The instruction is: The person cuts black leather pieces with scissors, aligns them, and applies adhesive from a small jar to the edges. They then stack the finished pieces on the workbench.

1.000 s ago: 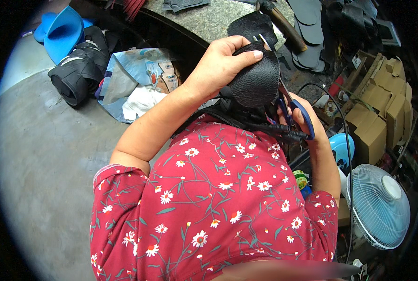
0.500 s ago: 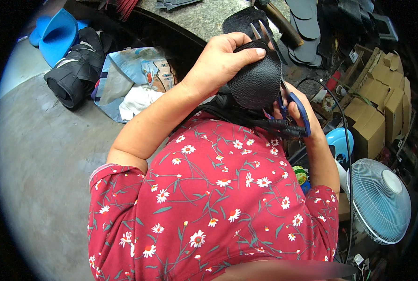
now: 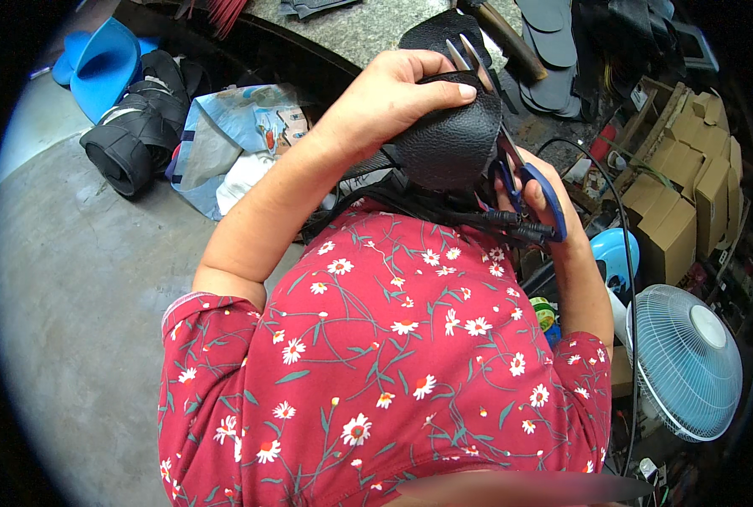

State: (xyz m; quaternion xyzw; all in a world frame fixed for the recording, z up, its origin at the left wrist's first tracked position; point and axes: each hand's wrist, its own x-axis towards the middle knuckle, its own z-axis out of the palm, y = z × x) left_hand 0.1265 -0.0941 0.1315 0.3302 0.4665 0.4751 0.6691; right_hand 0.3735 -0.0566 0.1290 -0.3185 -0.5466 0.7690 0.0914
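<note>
My left hand (image 3: 397,97) is closed on a black pebbled-leather piece (image 3: 448,144), its thumb lying on top near the upper edge. In my right hand (image 3: 538,190) is a pair of scissors (image 3: 549,203) with blue handles. Their blades run up along the leather's right edge, and the pointed tips show slightly apart just beyond my left thumb. The leather hides part of the blades. Another flap of black leather (image 3: 434,34) shows beyond my left fingers; I cannot tell whether it joins the held piece. Dark cords or straps (image 3: 511,226) lie below, against my shirt.
A hammer (image 3: 511,42) with a wooden handle rests on the speckled worktop (image 3: 376,38), beside dark sole-shaped pieces (image 3: 552,46). Cardboard boxes (image 3: 663,228) and a fan (image 3: 685,363) stand at right. Black rolls (image 3: 127,152) and a cloth bag (image 3: 203,156) are at left.
My left hand and the leather have shifted slightly left, and the leather's lower edge has lifted. The scissor handles have moved a little to the right.
</note>
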